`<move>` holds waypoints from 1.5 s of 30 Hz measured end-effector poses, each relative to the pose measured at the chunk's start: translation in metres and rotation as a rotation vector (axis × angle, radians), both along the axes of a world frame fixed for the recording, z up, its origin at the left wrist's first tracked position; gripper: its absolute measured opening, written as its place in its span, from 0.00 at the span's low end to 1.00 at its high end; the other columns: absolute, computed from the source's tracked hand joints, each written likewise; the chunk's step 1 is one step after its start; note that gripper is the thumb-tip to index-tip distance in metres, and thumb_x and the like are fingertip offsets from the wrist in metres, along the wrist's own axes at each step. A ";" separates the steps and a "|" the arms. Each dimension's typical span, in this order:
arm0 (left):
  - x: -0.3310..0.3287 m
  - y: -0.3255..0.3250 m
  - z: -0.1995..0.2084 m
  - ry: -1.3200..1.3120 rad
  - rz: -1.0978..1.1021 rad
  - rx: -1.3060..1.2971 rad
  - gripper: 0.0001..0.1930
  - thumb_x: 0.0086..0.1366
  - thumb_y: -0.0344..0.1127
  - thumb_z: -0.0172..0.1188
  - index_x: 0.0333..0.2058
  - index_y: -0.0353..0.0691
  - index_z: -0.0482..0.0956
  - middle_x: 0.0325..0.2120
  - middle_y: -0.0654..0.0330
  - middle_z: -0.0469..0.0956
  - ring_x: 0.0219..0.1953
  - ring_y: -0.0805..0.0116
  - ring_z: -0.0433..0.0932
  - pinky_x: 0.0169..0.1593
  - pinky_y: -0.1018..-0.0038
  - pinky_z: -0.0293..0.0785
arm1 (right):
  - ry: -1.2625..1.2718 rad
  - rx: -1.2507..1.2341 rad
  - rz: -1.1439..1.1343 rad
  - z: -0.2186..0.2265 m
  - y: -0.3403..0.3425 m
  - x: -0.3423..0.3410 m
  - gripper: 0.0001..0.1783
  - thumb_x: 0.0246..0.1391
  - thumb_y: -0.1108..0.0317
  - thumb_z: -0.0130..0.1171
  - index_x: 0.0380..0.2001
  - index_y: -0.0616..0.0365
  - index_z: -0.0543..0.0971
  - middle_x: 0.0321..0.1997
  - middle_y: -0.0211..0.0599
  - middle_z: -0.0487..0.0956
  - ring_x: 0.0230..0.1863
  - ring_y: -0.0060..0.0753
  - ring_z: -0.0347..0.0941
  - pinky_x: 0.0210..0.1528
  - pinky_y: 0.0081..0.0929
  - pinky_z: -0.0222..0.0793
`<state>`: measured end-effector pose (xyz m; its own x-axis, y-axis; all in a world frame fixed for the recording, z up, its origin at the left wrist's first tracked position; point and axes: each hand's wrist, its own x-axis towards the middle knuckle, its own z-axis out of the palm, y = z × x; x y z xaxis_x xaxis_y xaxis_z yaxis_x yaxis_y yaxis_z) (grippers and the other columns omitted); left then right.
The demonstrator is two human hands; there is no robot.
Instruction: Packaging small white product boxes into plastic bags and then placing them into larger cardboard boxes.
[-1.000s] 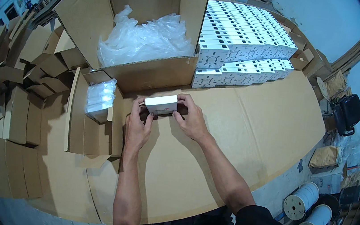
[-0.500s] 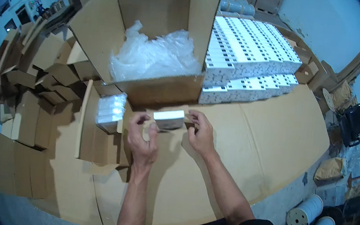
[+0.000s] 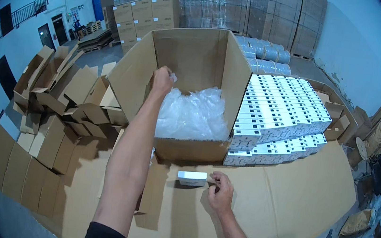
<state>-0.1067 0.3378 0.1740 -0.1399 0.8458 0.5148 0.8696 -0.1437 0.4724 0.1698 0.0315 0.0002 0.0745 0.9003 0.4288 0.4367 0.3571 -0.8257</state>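
Head view looks down on a table covered in flat brown corrugated cardboard. The left hand is raised over a large open carton, its fingers pinched on a small crumpled bit of clear plastic. Below that hand, the carton is filled with glossy, wrinkled clear plastic bags. The right hand rests on the cardboard near the person, fingers loosely curled and touching the end of a small white rectangular box, which lies flat just left of it, in front of the carton's near wall. Beyond the right hand, neat rows of matching white boxes are stacked in a block. Left of the left arm, folded cardboard pieces lie heaped.
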 end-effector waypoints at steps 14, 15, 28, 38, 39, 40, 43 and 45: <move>-0.028 0.043 0.005 -0.184 -0.236 -0.104 0.13 0.52 0.32 0.75 0.35 0.36 0.84 0.31 0.55 0.85 0.33 0.63 0.85 0.40 0.64 0.80 | 0.008 -0.026 -0.030 0.004 0.005 0.005 0.17 0.44 0.83 0.51 0.40 0.64 0.76 0.47 0.46 0.80 0.49 0.49 0.77 0.53 0.40 0.76; -0.026 0.043 0.010 -0.182 -0.239 -0.110 0.13 0.52 0.32 0.75 0.35 0.36 0.84 0.31 0.55 0.85 0.33 0.63 0.85 0.40 0.64 0.80 | 0.025 -0.024 -0.029 0.003 0.005 0.005 0.17 0.44 0.83 0.51 0.40 0.64 0.76 0.47 0.46 0.80 0.49 0.49 0.77 0.52 0.41 0.76; -0.024 0.048 0.008 -0.286 -0.437 0.138 0.17 0.56 0.19 0.69 0.45 0.35 0.82 0.34 0.63 0.83 0.35 0.77 0.79 0.40 0.77 0.78 | 0.050 -0.038 -0.019 0.001 0.004 0.004 0.15 0.47 0.81 0.52 0.41 0.63 0.76 0.44 0.45 0.80 0.48 0.50 0.77 0.51 0.43 0.75; 0.013 -0.011 0.055 -1.032 -0.518 -0.110 0.08 0.71 0.27 0.52 0.47 0.38 0.75 0.38 0.59 0.80 0.39 0.67 0.82 0.44 0.67 0.82 | 0.028 -0.021 -0.046 -0.005 0.002 0.007 0.16 0.47 0.80 0.53 0.42 0.61 0.76 0.44 0.44 0.80 0.46 0.48 0.78 0.48 0.40 0.76; 0.015 -0.023 0.058 -1.026 -0.515 -0.103 0.08 0.71 0.27 0.52 0.47 0.38 0.75 0.38 0.59 0.80 0.39 0.67 0.82 0.44 0.67 0.82 | 0.058 -0.022 -0.041 -0.004 0.002 0.005 0.16 0.47 0.80 0.53 0.42 0.61 0.77 0.43 0.43 0.80 0.45 0.47 0.78 0.48 0.40 0.76; 0.017 -0.036 0.061 -1.057 -0.550 -0.087 0.10 0.71 0.26 0.52 0.49 0.38 0.74 0.38 0.60 0.80 0.39 0.67 0.82 0.45 0.68 0.81 | 0.087 -0.024 -0.036 -0.004 0.001 0.003 0.16 0.47 0.81 0.53 0.42 0.61 0.77 0.42 0.43 0.80 0.44 0.46 0.78 0.48 0.40 0.76; 0.038 -0.093 0.062 -1.167 -0.646 -0.041 0.12 0.70 0.26 0.52 0.51 0.38 0.73 0.38 0.61 0.79 0.39 0.67 0.81 0.46 0.69 0.81 | 0.119 -0.019 -0.069 -0.007 -0.001 0.003 0.16 0.47 0.80 0.53 0.43 0.61 0.77 0.40 0.43 0.82 0.41 0.44 0.80 0.46 0.38 0.77; 0.061 -0.150 0.059 -1.296 -0.681 0.019 0.12 0.70 0.25 0.52 0.51 0.38 0.73 0.38 0.63 0.78 0.39 0.71 0.79 0.44 0.72 0.79 | 0.159 -0.051 -0.060 -0.006 -0.005 0.001 0.16 0.49 0.80 0.53 0.43 0.62 0.77 0.39 0.43 0.82 0.40 0.42 0.81 0.45 0.36 0.77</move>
